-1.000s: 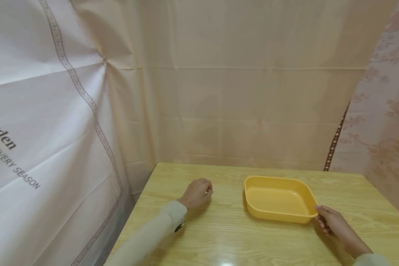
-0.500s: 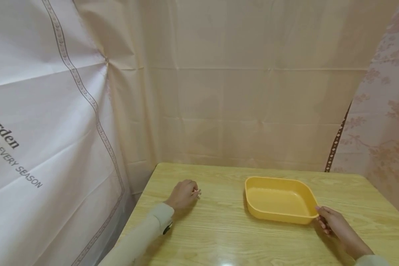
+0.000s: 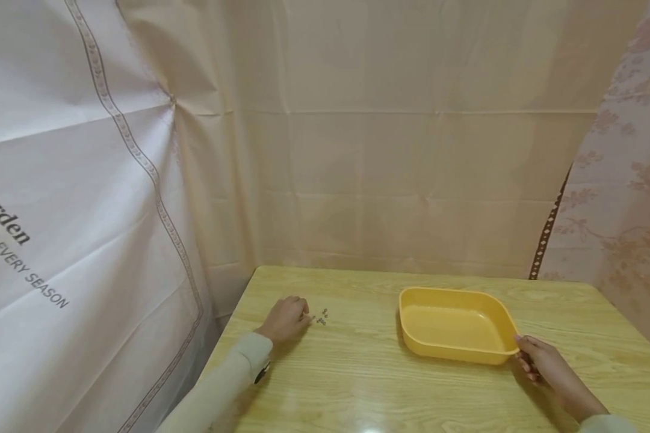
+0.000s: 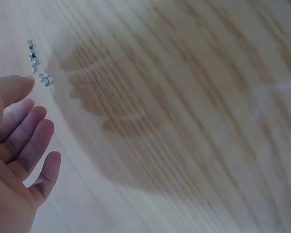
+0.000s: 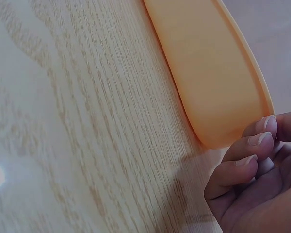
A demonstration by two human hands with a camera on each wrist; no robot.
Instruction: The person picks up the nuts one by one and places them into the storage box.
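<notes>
Several small silver metal nuts [image 3: 322, 319] lie in a loose group on the wooden table. My left hand [image 3: 288, 320] is just to the left of them, low over the tabletop. In the left wrist view, its fingers [image 4: 35, 141] are loosely bent with nothing seen between them, and the nuts [image 4: 33, 56] lie just beyond the fingertips. A yellow rectangular plastic tray [image 3: 455, 352] with rounded corners stands on the right part of the table. My right hand [image 3: 544, 367] pinches the tray's near right corner by the rim, with the thumb on top and curled fingers below.
The light wood-grain table [image 3: 368, 385] ends at a beige cloth curtain [image 3: 390, 180] behind. A white printed cloth [image 3: 86, 240] hangs at the left, and a floral cloth [image 3: 623, 210] at the right.
My left hand has drawn back to the left, away from the tray. The nuts, hidden under it earlier, now show on the table. My right hand and the tray have stayed put.
</notes>
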